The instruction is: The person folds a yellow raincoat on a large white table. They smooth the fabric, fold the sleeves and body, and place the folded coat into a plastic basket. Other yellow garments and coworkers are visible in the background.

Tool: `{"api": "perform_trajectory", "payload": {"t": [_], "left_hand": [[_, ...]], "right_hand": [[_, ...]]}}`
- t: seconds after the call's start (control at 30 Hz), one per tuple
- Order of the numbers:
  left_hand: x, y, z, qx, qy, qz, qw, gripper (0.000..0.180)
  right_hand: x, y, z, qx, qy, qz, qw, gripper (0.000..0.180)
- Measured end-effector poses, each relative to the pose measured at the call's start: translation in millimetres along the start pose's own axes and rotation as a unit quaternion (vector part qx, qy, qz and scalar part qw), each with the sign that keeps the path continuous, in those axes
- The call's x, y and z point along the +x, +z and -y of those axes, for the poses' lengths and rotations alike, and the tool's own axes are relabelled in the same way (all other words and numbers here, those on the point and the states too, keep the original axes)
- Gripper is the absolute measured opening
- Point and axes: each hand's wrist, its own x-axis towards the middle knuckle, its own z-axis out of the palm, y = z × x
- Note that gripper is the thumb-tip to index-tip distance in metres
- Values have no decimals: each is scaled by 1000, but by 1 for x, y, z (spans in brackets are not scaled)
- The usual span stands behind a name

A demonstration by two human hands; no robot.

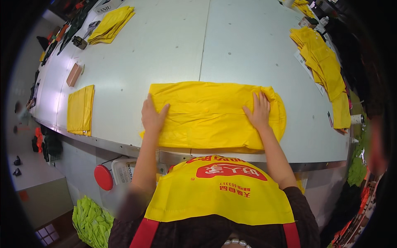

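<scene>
In the head view, the left hand [152, 115] and the right hand [258, 111] both lay flat with fingers spread, grasping nothing, pressed on a folded yellow fabric piece [215, 115] at the near edge of the pale grey worktable [231, 45]. A smaller folded yellow cloth [80, 109] lay to the left beside a small brown rectangular block [74, 74], while stacks of yellow fabric [322, 62] ran along the right edge and another yellow stack [111, 25] sat far left. A round red button [103, 177] was mounted below the table's front edge, next to a white label [124, 171].

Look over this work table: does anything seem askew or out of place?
Mostly tidy. The yellow cloth under the left hand and right hand bunches unevenly at its right end, and the stack of yellow pieces at far right is fanned out, not squared.
</scene>
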Motion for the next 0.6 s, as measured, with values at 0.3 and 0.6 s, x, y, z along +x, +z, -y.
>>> {"api": "perform_trajectory", "payload": {"t": [0.3,0.6], "left_hand": [[7,-37,62,-512,-271,329,746,49],[6,-104,-186,-513,23,331,791,42]], "right_hand": [[-16,5,146,480,55,61,873,51],[-23,55,114,809,258,60,524,40]]}}
